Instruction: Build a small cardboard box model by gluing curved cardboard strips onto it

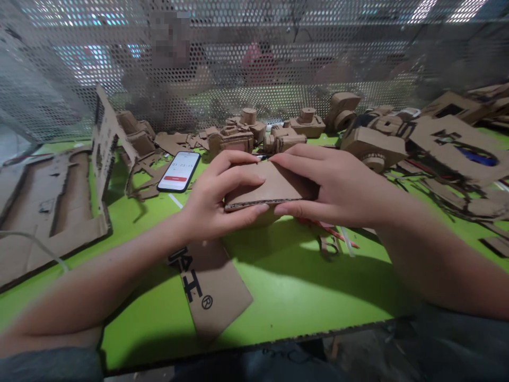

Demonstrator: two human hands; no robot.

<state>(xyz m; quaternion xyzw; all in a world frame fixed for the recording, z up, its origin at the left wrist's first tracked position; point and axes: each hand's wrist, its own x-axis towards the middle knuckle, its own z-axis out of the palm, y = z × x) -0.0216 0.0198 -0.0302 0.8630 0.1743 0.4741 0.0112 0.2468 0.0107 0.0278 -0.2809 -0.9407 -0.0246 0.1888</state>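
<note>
Between my two hands is a folded cardboard piece (274, 183), its flat brown top facing up and a corrugated edge toward me. My left hand (214, 193) grips its left side, fingers over the top and thumb along the near edge. From the right, my right hand (330, 180) wraps it the same way, thumb at the near edge. The underside is mostly hidden. Below my left wrist lies a flat cardboard sheet (218, 289) with black print. A phone (180, 171) showing a timer rests left of my left hand.
Several cardboard camera-like models (238, 135) stand at the back before a perforated metal screen (222, 79). Cut cardboard panels (83, 223) fill the left. More cardboard parts and scraps (457, 154) crowd the right. A cardboard ring scrap (329, 246) lies by a red stick (338, 233) on the green table (310, 297).
</note>
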